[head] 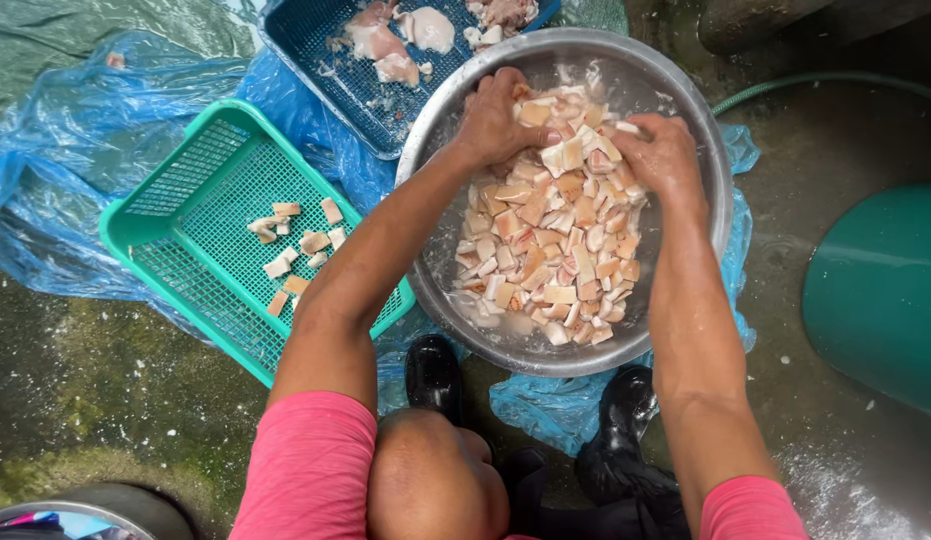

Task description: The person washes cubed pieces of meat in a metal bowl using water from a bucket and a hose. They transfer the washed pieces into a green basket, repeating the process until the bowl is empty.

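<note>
Left hand [494,118]: fingers curled, pressed into the meat pieces [556,235] at the far rim of the steel basin [686,290].
Right hand [666,155]: curled over the same pile.
Meat pieces: heaped in the basin, in water.
Green tray [186,200]: left of the basin, a few pieces inside.
Blue tray [316,40]: beyond, holding larger cuts.
Floor [106,380]: wet, blue plastic sheet [66,130] under the trays.

wet mossy concrete floor [106,390], crumpled blue plastic sheet [66,130], daylight
</note>
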